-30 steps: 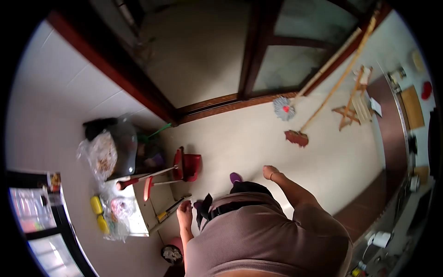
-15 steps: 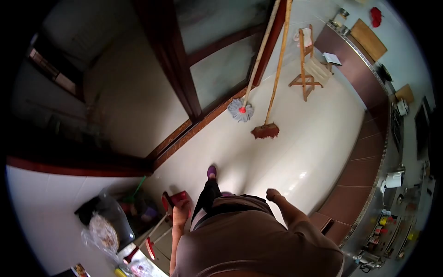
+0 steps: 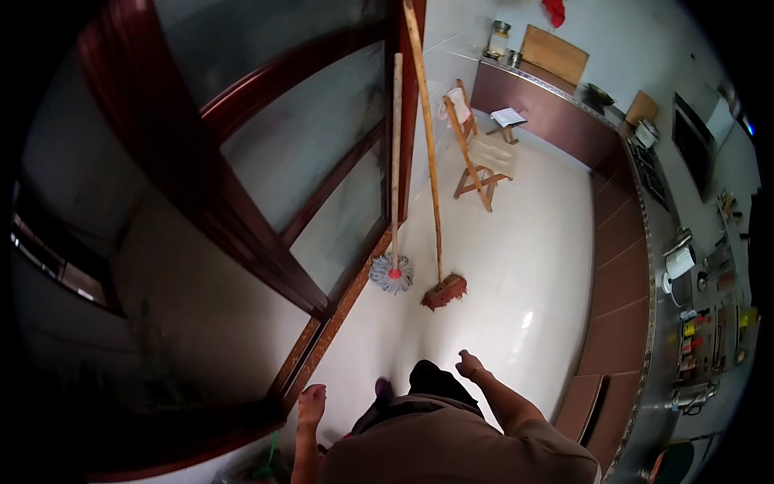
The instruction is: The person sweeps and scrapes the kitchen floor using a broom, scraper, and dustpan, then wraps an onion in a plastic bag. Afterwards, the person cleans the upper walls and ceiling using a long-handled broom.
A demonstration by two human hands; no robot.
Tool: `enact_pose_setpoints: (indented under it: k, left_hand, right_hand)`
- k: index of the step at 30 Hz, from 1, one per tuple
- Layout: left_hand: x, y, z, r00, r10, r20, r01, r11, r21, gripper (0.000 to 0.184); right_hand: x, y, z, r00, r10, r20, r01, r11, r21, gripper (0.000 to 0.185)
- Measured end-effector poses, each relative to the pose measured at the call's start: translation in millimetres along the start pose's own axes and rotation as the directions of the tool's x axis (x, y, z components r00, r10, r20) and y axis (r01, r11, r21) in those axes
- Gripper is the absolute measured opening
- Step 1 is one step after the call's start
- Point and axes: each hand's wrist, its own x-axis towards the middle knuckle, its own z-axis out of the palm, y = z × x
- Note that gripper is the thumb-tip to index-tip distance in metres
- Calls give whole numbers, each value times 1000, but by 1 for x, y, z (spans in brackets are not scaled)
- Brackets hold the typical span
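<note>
My left hand [image 3: 312, 402] hangs at the lower left of the body, near the door sill, its fingers curled and nothing visible in them. My right hand [image 3: 468, 365] is held out over the pale floor with the fingers closed; whatever it might hold is too small to make out. Beyond both hands, a grey string mop [image 3: 392, 273] with a red centre stands head down beside the door frame. Just right of it a broom [image 3: 444, 292] with reddish bristles rests on the floor, its long wooden handle rising. Neither hand touches them.
A folding wooden chair [image 3: 492, 156] stands farther off, with a small stool [image 3: 508, 118] behind it. Sliding glass doors [image 3: 322, 161] are on the left. A kitchen counter with brown cabinets [image 3: 619, 339] curves along the right, bearing a white kettle [image 3: 680, 261].
The view has turned right and moved closer to the mop and broom. The red dustpan and plastic bags have mostly left view at the lower left. Both hands swing beside the body.
</note>
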Motion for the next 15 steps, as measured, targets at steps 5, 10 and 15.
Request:
enact_pose_setpoints:
  k: [5, 10, 15]
  left_hand:
    - [48, 35, -2, 1000, 17, -17, -17, 999, 33, 16]
    - [69, 37, 21, 984, 152, -89, -154, 988, -15, 12]
    - [70, 82, 31, 979, -150, -136, 134, 984, -121, 10]
  right_hand:
    - [100, -48, -35, 974, -78, -211, 116, 978, 172, 57]
    - [250, -102, -114, 876, -217, -430, 326, 924, 197, 63]
    - [342, -207, -245, 992, -43, -120, 122, 602, 789, 67]
